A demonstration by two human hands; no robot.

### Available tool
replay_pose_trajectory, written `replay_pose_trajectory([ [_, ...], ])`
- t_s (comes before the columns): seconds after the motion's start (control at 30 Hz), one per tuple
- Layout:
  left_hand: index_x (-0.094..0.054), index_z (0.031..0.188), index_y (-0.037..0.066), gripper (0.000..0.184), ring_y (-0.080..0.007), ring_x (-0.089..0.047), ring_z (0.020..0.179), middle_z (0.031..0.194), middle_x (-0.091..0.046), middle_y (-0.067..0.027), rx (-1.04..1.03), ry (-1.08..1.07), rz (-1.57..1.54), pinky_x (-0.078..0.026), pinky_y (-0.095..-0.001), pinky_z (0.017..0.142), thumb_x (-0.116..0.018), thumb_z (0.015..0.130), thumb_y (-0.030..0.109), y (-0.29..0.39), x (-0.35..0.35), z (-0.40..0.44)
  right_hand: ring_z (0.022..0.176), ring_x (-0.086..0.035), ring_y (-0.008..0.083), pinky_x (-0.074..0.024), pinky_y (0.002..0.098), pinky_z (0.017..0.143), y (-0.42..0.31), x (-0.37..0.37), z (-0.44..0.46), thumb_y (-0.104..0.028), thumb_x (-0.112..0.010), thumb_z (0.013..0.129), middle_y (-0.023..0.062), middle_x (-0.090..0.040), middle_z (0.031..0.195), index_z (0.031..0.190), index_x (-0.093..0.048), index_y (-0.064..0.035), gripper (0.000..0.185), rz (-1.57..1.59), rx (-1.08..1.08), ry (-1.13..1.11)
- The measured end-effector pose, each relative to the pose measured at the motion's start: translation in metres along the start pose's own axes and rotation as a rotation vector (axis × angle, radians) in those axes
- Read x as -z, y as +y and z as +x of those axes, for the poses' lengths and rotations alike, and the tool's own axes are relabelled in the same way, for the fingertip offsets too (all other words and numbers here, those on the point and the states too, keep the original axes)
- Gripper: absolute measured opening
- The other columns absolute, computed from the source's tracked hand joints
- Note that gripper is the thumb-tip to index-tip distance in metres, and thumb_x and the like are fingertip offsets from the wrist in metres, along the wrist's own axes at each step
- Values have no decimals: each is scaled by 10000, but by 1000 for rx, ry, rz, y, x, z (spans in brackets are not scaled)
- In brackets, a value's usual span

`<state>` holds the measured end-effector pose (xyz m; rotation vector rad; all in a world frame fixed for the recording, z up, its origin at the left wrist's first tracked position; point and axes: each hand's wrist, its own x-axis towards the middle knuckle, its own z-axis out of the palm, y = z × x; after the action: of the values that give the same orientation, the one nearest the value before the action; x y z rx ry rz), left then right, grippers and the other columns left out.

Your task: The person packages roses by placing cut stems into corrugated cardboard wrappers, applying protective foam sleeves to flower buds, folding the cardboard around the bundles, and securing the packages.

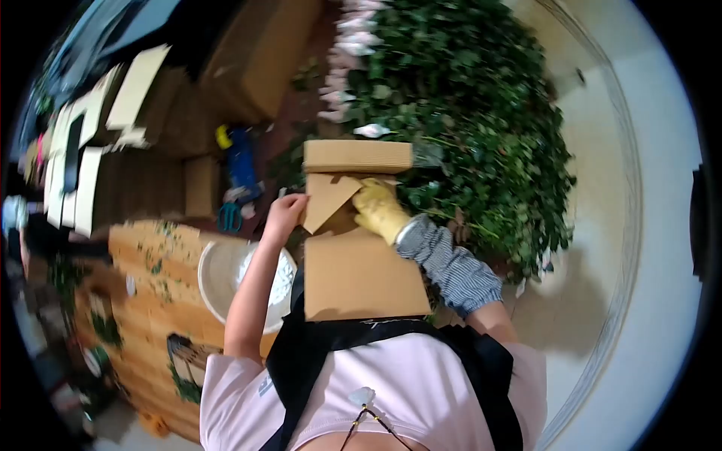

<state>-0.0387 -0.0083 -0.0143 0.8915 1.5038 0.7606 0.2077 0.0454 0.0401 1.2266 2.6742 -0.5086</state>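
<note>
Brown cardboard [365, 274] lies just in front of my body, with a corrugated piece [358, 156] at its far end. Between them is a brown sheet [328, 197] with a slanted edge. My left hand [289, 213] is bare, its fingers closed at the sheet's left edge. My right hand [378, 210] wears a yellow glove below a striped sleeve and rests on the sheet's right side with bent fingers; its fingertips are partly hidden, so its grip is unclear.
Leafy stems [466, 113] are piled at the upper right, with pale wrapped heads along their left side. A white bucket [213, 289] stands left of me. Teal scissors [229, 217], a blue tool [242, 165] and cardboard boxes [256, 56] are at the upper left.
</note>
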Motion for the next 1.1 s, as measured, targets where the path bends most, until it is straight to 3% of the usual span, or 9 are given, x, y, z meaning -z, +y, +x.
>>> replay_pose_trajectory([
  [0.3,-699,906,73,234,-28,-451,646,720,-567,70,224,-402,-85,-342,-217,583,-664,988,290,35,2,-17,1065,-656,302,-503,362,943,2,-4,12,-94,-681,790,127,-690,1133,1162,-660,-33,378,-74,-44,-80],
  [0.5,-645,804,55,243,-49,-502,621,699,-584,51,-4,-163,55,-415,-232,569,-701,962,231,-2,-2,-14,1026,-671,298,-531,437,832,11,3,-1,-122,-652,831,120,-718,1008,918,-714,-87,113,187,-268,417],
  [0.63,-685,741,-14,321,-100,-649,584,627,-671,-58,-77,-43,349,-494,-273,558,-781,874,262,13,-19,-19,1116,-632,299,-494,398,958,2,29,-14,-262,-700,838,133,-654,1250,1243,-629,-84,448,224,30,329],
  [0.67,-694,747,-8,312,-124,-667,584,634,-680,-73,-56,-71,406,-504,-287,565,-783,862,268,23,-19,-21,1263,-535,334,-431,437,1050,4,13,-12,-380,-726,831,170,-530,1423,1442,-455,-89,728,153,78,192],
  [0.83,-731,797,20,266,-190,-704,653,702,-712,-111,-301,-89,979,-531,-330,632,-751,858,278,70,-17,-31,1410,-371,374,-288,506,1148,-10,0,10,-528,-757,773,206,-382,1537,1543,-282,-99,1001,-73,-36,-240],
  [0.9,-674,1116,-18,385,-210,-716,847,988,-744,-101,-69,-412,321,-554,-345,728,-701,935,321,82,-11,-39,1410,-369,382,-281,509,1154,-15,-3,16,-549,-743,771,202,-368,1547,1549,-262,-97,1020,-140,-66,-263],
  [0.97,-548,1334,-33,524,-213,-675,1050,1205,-679,-115,18,-1085,-372,-537,-318,885,-629,991,355,105,-13,-70,1416,-350,399,-262,523,1162,-9,-13,5,-550,-722,780,200,-346,1562,1559,-235,-98,1024,-87,-38,-214],
  [1.03,-442,1451,-2,597,-223,-588,1229,1313,-618,-151,-52,-1249,165,-452,-313,1047,-570,1018,390,91,-38,-70,1433,-313,409,-231,540,1173,-9,-22,1,-563,-697,791,199,-313,1581,1570,-209,-104,1027,-61,-20,-104],
  [1.1,-467,1435,28,571,-332,-501,1333,1370,-561,-242,-202,-932,729,-379,-353,1109,-547,1021,413,54,-61,-79,1447,-283,406,-193,539,1188,-8,-22,-2,-582,-671,807,203,-292,1590,1576,-195,-107,1022,-34,-27,-107],
])
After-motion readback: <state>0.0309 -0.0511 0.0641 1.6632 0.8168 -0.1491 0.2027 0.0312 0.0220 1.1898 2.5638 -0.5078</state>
